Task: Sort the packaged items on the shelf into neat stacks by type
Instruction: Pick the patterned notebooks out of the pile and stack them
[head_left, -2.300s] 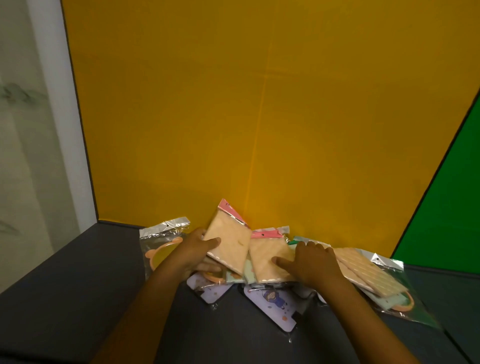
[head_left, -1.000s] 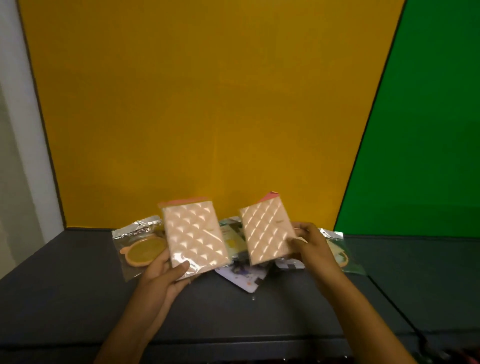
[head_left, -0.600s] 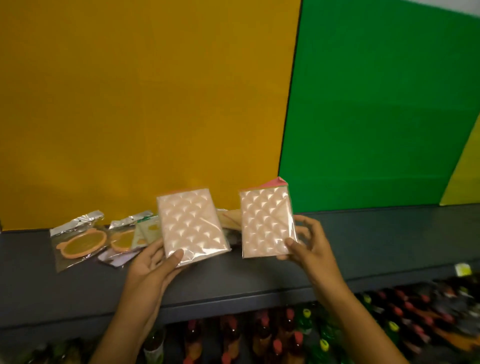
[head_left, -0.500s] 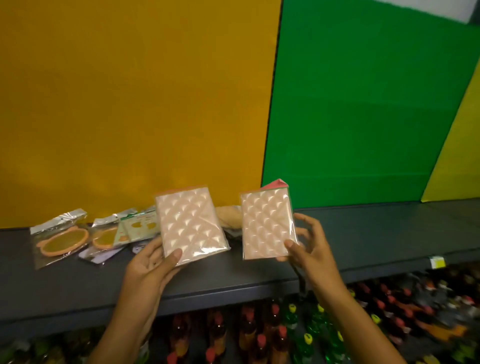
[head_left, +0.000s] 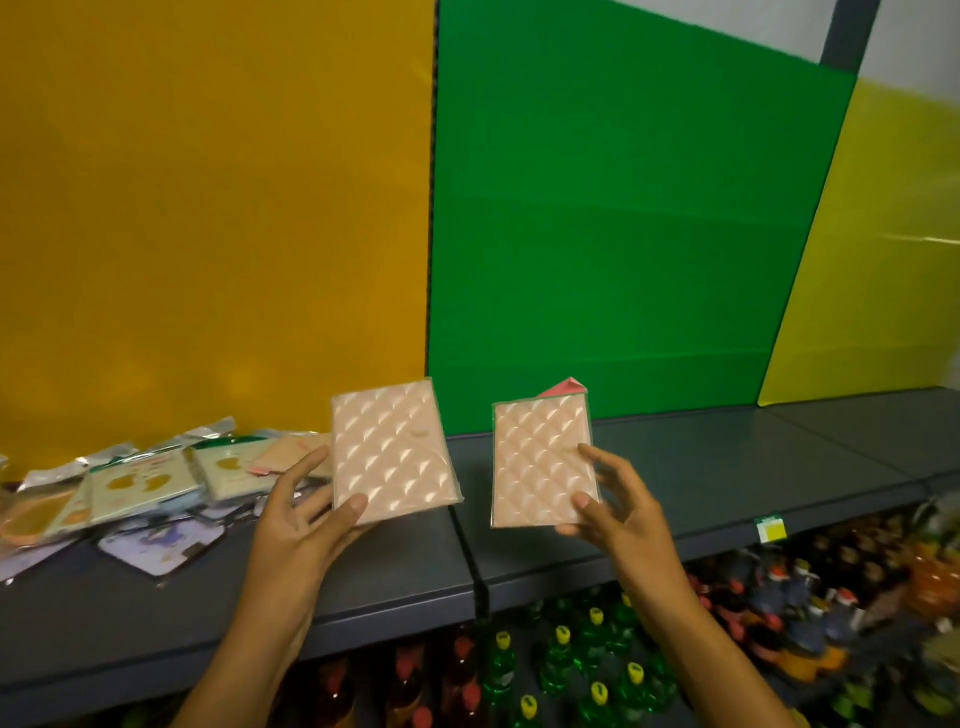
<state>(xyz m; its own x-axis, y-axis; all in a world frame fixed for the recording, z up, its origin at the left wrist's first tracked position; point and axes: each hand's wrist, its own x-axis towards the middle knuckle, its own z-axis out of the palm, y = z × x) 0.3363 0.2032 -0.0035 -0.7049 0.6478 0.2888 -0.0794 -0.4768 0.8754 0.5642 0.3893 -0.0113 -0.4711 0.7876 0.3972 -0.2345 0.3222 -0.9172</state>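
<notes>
Orange, green and yellow panels are backing the dark grey shelf (head_left: 675, 467). Above its front edge, the left hand (head_left: 298, 519) is gripping one quilted pink packet (head_left: 392, 452) and the right hand (head_left: 618, 512) is pinching a second matching packet (head_left: 540, 462) (both clear of the shelf). Toward the left end, the mixed pile (head_left: 140, 493) is lying unsorted and overlapping. No neat stack is showing yet; sorting is judged to be at an early stage, with the pink pair awaiting placement together.
</notes>
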